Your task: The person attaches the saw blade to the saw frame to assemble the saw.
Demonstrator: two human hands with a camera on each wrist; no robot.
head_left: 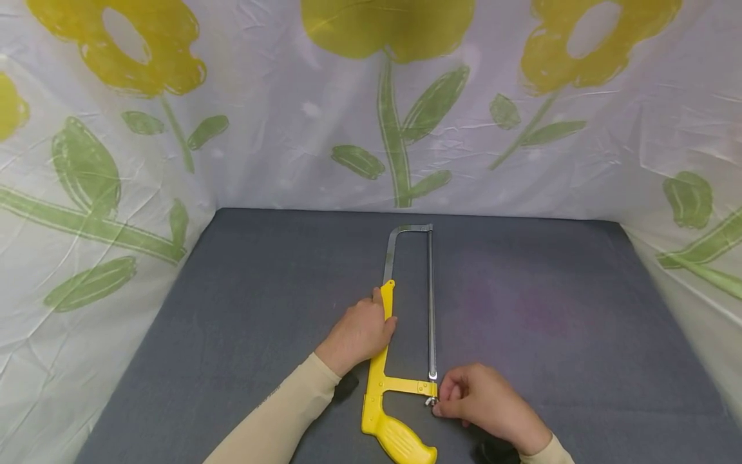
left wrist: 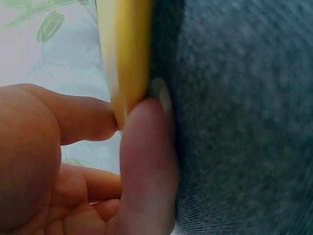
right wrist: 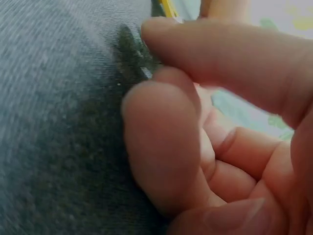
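Observation:
A hacksaw with a yellow grip [head_left: 402,440] and a grey metal front frame [head_left: 391,250] lies on the dark cloth, blade [head_left: 431,303] to the right. My left hand [head_left: 359,330] grips its yellow back bar, which shows between thumb and fingers in the left wrist view. At the blade's near end, a small metal wing nut [head_left: 431,401] sticks out below the yellow crosspiece [head_left: 408,386]. My right hand [head_left: 484,397] has curled fingers, with thumb and index fingertips right at this nut. In the right wrist view those fingertips [right wrist: 161,132] largely hide it.
Dark grey cloth [head_left: 261,277] covers the work surface. White curtains [head_left: 261,161] printed with yellow flowers and green leaves rise at the back and both sides. Dark shapes show beneath each wrist.

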